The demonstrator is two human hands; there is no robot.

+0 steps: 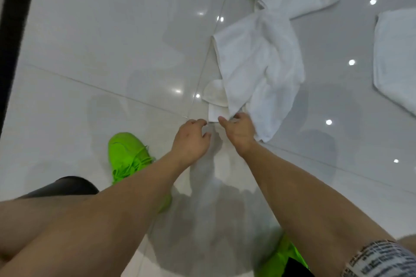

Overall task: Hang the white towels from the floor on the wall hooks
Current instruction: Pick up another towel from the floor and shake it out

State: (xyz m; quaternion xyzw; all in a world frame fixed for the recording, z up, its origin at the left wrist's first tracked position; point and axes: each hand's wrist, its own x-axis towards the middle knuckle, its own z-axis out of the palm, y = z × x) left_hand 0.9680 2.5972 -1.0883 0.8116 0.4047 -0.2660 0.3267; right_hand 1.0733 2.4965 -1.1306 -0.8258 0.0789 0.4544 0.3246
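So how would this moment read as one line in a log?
stage: pickup | right hand: grips crumpled towel edge | left hand: beside it, holds nothing | hooks: unseen

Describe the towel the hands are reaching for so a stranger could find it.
On the glossy white tile floor, three white towels lie toward the right. The one meant is the crumpled middle towel, lying just beyond the right hand. Unlike the neatly folded towel at the right edge, it is long and rumpled.
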